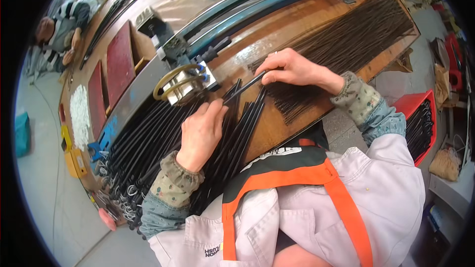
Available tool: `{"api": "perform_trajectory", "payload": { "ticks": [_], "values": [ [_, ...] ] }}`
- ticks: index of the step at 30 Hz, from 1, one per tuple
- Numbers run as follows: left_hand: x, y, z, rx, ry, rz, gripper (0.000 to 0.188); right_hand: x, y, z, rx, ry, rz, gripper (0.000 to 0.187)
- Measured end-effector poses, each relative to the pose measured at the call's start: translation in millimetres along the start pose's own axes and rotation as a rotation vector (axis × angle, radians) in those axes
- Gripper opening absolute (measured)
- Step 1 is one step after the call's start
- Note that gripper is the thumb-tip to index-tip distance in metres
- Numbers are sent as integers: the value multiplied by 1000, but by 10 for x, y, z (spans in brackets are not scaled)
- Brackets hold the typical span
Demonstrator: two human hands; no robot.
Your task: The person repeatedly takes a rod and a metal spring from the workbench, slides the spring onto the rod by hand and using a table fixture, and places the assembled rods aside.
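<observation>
Head view: a person works at a wooden worktable [264,136], both bare hands meeting over one slim black rod [244,89].
Black rod: it is held between the two hands, in front of the body and just right of a metal fixture [190,88]; its long axis runs slantwise, from near left to far right.
Right hand: the right hand [292,69] has thumb and forefinger closed on the far right end, with no visible gap; the rod extends from this grip toward the near left.
Left hand: the left hand [200,131] is at the near left end, thumb and fingers drawn together; whether they pinch the rod or only touch it, I cannot tell.
Fixture and hands: the fixture stands left of the rod's near end, so the left hand is nearer to it; the right hand is well apart, farther right.
Loose stock: a heap of black rods [148,131] spreads on the near left, partly beneath the left hand; thin brown rods [346,34] lie in a broad bundle on the far right.
Edges: a blue rail [267,12] crosses the far side; a red crate [403,104] stands right of the table.
</observation>
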State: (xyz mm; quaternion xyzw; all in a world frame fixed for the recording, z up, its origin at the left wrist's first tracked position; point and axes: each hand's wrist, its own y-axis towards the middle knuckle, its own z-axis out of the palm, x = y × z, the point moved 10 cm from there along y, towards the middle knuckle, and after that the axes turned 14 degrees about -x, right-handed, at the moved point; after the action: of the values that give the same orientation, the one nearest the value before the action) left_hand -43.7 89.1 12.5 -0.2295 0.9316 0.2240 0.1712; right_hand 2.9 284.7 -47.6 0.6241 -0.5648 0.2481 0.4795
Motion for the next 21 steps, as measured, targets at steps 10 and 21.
{"api": "perform_trajectory", "payload": {
  "ticks": [10,21],
  "values": [
    [-620,526,-135,82,155,161,16,759,-237,-679,-503,-548,-672,45],
    [-874,1154,74,377,-231,-56,12,514,-242,-1237,-125,110,-13,37]
  ]
}}
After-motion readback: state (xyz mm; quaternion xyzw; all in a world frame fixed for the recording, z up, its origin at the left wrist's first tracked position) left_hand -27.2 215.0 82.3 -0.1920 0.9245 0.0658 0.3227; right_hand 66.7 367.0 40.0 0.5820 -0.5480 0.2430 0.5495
